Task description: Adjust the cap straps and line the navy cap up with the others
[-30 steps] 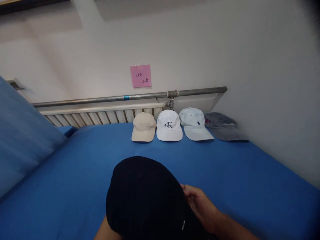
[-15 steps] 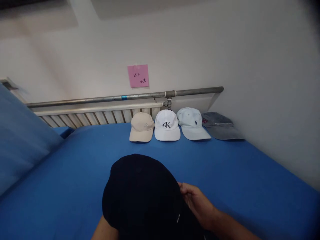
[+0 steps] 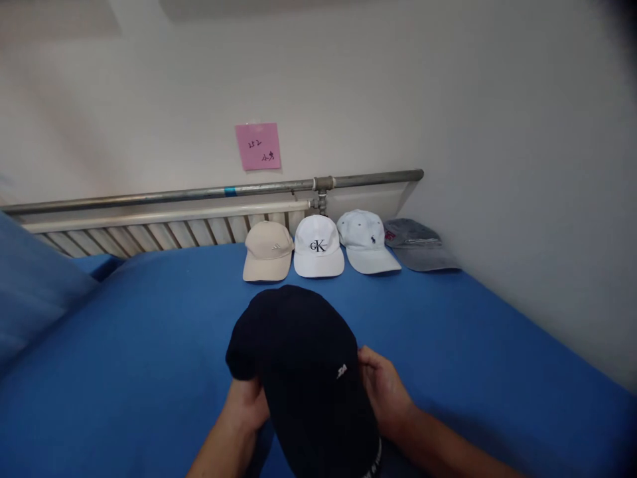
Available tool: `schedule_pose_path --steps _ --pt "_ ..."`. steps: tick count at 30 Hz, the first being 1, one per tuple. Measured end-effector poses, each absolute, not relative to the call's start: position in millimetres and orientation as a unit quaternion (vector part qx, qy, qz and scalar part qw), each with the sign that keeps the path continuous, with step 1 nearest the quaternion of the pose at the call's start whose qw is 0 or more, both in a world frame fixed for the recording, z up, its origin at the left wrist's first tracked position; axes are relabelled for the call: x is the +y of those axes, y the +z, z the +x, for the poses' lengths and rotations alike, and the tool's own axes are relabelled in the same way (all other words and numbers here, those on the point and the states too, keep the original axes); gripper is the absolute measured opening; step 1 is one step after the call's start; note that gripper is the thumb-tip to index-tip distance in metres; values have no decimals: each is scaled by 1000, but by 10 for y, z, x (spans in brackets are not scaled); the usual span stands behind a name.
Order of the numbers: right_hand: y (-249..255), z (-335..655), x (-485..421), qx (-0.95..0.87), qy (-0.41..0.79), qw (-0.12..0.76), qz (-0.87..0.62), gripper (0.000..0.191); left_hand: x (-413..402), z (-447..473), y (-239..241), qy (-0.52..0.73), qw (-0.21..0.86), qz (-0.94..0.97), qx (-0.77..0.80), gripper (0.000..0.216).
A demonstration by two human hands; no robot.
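Note:
A dark navy baseball cap is held up over the blue surface, its brim pointing down toward me. A small white logo marks its front, and white lettering runs along the brim's edge. My left hand grips the cap's left side, fingers hidden beneath it. On the right side, my right hand is closed on the cap's edge, its fingertips partly behind the fabric. Beyond stand a beige cap, a white cap with dark letters, a pale blue cap and a grey cap, side by side.
The blue-covered surface meets a white wall on the right. A radiator and a metal pipe run behind it. A pink note is stuck to the wall. Blue fabric hangs at the left.
The navy cap has turned and moved slightly up, so its logo and brim now show more. My left hand has come into view at its side. The camera view has shifted a little right.

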State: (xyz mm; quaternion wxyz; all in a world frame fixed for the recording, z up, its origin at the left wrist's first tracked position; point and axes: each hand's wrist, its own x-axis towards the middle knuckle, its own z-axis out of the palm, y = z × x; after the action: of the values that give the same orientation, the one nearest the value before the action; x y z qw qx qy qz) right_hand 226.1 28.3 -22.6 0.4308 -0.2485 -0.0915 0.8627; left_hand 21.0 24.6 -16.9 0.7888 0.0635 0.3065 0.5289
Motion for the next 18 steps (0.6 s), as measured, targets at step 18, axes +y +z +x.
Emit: schedule_pose_path --steps 18 --pt "-297 2305 313 -173 838 452 -253 16 229 153 50 512 790 -13 338 37"
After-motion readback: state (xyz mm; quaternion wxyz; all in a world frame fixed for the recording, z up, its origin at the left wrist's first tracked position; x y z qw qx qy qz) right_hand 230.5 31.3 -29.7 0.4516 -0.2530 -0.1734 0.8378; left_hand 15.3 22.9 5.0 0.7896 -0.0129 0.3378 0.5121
